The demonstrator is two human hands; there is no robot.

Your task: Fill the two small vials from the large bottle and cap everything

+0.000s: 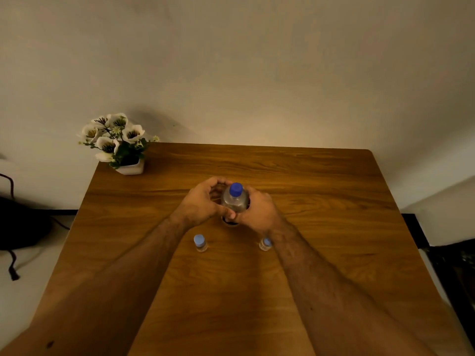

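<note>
We see both hands' fingers curled round the large bottle (235,201), left hand (199,204) at nine o'clock, right hand (257,210) at three. Its blue cap (236,189) is on.

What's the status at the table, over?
Both hands, left hand and right hand, grip large bottle. Blue cap on. Two vials capped. Nothing blocking.

A large clear plastic bottle (235,201) with a dark blue screw cap (236,189) stands upright, capped, enclosed between curled fingers (218,182) on both its sides. Two small clear glass vials, each upright with a pale blue cap, stand nearer than the fingers: one (200,243) toward the left, the other (265,244) toward the right, partly hidden.
</note>
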